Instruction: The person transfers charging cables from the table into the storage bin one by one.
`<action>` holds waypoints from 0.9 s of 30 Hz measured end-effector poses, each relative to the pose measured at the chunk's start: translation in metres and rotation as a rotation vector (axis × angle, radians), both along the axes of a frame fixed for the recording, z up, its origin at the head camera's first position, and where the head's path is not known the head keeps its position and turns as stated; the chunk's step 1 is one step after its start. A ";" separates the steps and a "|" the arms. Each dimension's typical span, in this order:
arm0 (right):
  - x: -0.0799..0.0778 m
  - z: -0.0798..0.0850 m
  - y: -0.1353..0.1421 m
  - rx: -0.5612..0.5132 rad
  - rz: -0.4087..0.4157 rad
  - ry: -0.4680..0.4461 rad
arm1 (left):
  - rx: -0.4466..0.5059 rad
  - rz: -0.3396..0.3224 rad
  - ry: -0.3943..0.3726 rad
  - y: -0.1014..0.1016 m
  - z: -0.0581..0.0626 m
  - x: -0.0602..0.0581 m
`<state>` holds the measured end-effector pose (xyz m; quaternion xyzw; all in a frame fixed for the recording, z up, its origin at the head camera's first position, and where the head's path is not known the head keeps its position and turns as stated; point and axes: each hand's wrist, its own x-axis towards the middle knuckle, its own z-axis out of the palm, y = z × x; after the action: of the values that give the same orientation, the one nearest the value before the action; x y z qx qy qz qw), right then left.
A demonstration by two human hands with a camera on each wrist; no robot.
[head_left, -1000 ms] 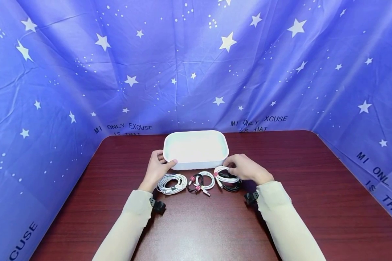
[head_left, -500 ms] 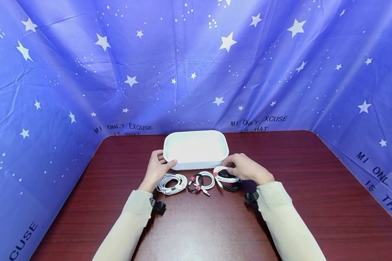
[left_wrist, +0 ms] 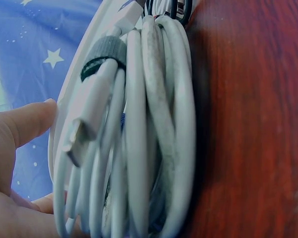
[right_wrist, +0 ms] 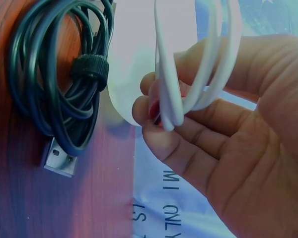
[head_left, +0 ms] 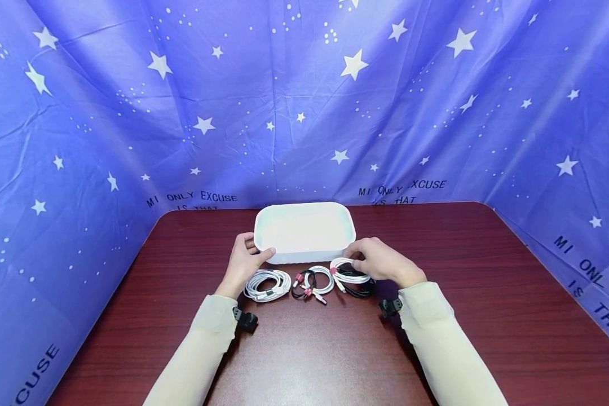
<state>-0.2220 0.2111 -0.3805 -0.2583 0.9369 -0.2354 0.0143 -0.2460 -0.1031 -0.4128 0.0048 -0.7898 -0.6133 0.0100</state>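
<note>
In the head view a white plastic box (head_left: 304,228) stands at the back of the table. My left hand (head_left: 243,262) holds its front left corner, thumb on the rim and fingers along the side. Below that hand lies a coiled white cable (head_left: 268,286); the left wrist view shows its green strap (left_wrist: 107,52) close up. My right hand (head_left: 383,262) pinches a second coiled white cable (right_wrist: 174,94) near the box's front right corner, with something red between the fingertips. Under it rests a coiled black cable (right_wrist: 52,69) with a dark strap and a USB plug.
Between the hands lie a small white cable coil (head_left: 318,280) and a small black cable (head_left: 304,285) with red ties. The dark red table (head_left: 304,349) ends against a blue star-printed curtain (head_left: 284,113).
My right hand has shifted slightly left with the white cable. The left hand and the box look nearly unmoved.
</note>
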 end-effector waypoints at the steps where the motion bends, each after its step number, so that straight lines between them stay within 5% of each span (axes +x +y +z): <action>1: 0.001 0.001 0.000 -0.001 0.002 0.002 | 0.000 0.000 0.001 0.000 -0.001 0.000; 27: 0.003 0.004 -0.012 -0.005 0.008 0.041 | 0.005 -0.005 0.005 0.000 -0.002 -0.002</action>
<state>-0.2194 0.1995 -0.3761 -0.2669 0.9353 -0.2323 -0.0048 -0.2479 -0.1032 -0.4148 0.0014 -0.7882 -0.6153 0.0101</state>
